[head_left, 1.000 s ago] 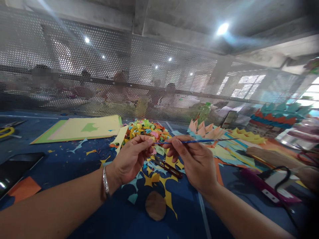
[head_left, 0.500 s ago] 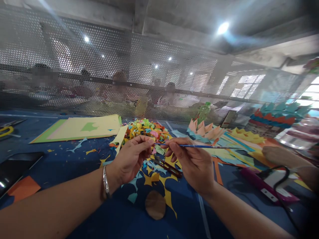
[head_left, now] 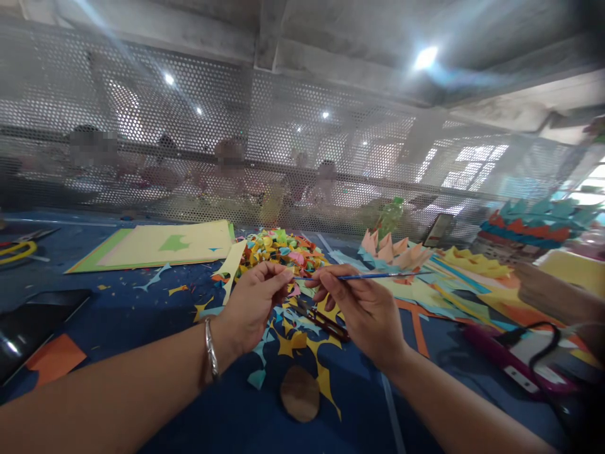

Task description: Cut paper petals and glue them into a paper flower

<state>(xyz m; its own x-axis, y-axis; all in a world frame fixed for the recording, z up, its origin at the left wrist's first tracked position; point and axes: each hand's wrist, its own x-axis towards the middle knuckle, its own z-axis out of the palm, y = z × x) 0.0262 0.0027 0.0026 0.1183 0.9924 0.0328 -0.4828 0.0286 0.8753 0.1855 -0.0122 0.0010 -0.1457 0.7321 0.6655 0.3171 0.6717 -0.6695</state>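
Co-worker's hand (head_left: 539, 284) shifting rightward since earlier frame, at 3 o'clock. Right hand (head_left: 366, 315) clamping thin blue stick (head_left: 366, 276), far end pointing to 3 o'clock. Left hand (head_left: 255, 306) pinching together at stick's other end; contents, cannot tell. Paper-scrap heap (head_left: 278, 246) lying at 12 o'clock, brown disc (head_left: 300, 394) at 6.

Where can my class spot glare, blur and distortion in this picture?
In the head view, the ceiling light throws a bluish flare, and the black phone carries white glare; head view, figures behind the perforated screen look hazy; head view, forearms seem stretched toward the lower corners; head view, the thin blue stick fades at its far end.
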